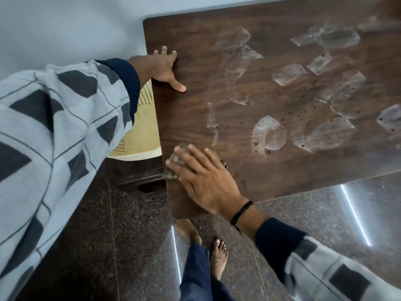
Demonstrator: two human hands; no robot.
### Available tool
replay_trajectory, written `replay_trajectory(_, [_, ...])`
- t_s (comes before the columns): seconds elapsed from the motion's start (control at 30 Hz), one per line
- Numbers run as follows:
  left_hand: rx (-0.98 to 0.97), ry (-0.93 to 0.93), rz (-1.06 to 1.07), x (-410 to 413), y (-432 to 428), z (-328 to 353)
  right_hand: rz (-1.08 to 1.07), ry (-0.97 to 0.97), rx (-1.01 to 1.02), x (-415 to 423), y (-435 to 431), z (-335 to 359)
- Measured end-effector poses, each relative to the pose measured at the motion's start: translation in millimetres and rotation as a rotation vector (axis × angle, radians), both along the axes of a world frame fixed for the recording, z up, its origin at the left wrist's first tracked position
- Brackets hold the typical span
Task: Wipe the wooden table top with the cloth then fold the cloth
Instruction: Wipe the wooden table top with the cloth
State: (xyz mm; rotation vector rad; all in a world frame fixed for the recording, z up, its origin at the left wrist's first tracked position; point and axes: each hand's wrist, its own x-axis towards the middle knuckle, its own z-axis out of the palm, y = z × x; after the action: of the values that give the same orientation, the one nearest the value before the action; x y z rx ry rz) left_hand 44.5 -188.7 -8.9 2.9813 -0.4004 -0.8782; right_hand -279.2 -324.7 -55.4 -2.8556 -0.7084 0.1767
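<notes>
Cloth (179,159) lies under flat right hand (204,181) on table (195,109).

Head camera looks steeply down, close over the table (271,161) corner

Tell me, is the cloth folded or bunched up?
Bunched up: the cloth lies crumpled under the flat right hand on the table.

The right hand (204,181) is covering most of the blurred cloth (176,159). The worktop (282,166) is running off the top and right edges. The left sleeve (65,118) is hiding part of a cream seat (145,127).
</notes>
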Motion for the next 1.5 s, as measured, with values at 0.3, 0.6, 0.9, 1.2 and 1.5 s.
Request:
replay_trajectory(0.3, [-0.017,-0.008,0.003,-0.7,1.4,-0.4,0.154,-0.053,0.009,-37.1,-4.2,-13.5])
replay_trajectory(0.6, [-0.038,-0.008,0.022,3.6,4.8,-3.6,-0.112,-0.058,0.041,-20.3,6.8,-12.4])
replay_trajectory(0.9, [-0.05,0.003,0.037,5.8,4.4,-10.8,-0.353,-0.024,0.017,60.0,-20.0,4.6])
replay_trajectory(1.2, [-0.043,0.031,0.026,-0.9,0.4,-0.7,0.002,-0.053,-0.048,20.4,-40.0,-7.5])
replay_trajectory(1.5, [-0.085,0.045,0.04,-1.3,3.7,0.3,-0.175,-0.076,0.003,20.5,-17.4,-8.8])
